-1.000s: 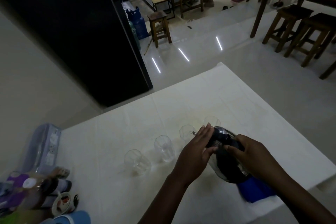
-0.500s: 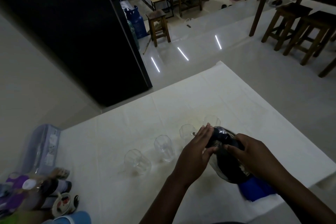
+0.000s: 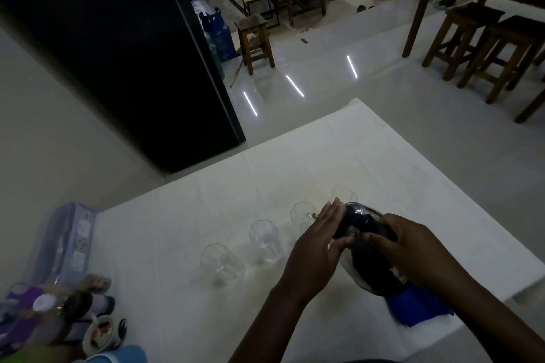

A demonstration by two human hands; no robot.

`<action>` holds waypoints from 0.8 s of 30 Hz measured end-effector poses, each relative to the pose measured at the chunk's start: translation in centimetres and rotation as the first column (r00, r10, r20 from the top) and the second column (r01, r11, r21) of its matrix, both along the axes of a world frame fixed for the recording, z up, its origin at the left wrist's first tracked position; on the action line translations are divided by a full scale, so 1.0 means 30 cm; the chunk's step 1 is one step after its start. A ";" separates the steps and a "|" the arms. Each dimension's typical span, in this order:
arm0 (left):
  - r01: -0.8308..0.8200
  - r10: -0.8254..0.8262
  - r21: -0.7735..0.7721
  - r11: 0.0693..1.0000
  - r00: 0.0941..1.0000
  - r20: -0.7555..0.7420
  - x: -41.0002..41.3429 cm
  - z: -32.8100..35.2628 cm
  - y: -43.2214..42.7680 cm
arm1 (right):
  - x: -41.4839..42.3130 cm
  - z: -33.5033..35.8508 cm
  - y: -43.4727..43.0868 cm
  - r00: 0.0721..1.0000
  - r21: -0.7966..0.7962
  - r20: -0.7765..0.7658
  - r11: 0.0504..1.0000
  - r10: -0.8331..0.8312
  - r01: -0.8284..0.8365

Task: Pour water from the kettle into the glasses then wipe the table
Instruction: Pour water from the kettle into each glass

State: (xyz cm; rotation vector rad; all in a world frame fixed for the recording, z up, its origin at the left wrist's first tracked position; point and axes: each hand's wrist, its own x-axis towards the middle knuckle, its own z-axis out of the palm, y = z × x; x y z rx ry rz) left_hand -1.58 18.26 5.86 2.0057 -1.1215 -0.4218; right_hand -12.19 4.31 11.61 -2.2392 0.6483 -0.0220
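The kettle (image 3: 364, 262) is tipped forward off the table (image 3: 324, 156), its spout right at the rim of the second glass (image 3: 300, 214) from the far end. The right hand (image 3: 413, 247) curls round the handle side and carries it; the left hand (image 3: 315, 247) lies flat with straight fingers against the lid and flank, steadying it.

Pouring looks to be underway rather than finished, though no stream can be seen. Just beyond the grip stands the farthest glass (image 3: 343, 194); left of the grip, in the same row, come the third glass (image 3: 265, 240) and the last glass (image 3: 219, 264). Whether any of them holds water I cannot tell — the light is too dim. Directly under the grip, toward the table's near edge, a blue cloth (image 3: 418, 306) lies folded, so the wiping is, by my judgement, not yet begun.

Nothing written can be read: the labels on the clear box (image 3: 70, 242) well left of the grip are blurred.
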 end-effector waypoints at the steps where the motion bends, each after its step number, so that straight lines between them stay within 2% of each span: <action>1: -0.001 0.001 0.000 1.000 1.000 -0.002 0.000 0.001 0.000 | 0.001 0.000 -0.001 1.000 -0.001 -0.003 1.000 -0.001 0.001; 24: -0.049 0.049 0.001 0.999 0.997 -0.052 -0.007 0.010 -0.004 | 0.024 0.027 -0.009 0.999 -0.053 -0.012 0.997 0.049 -0.050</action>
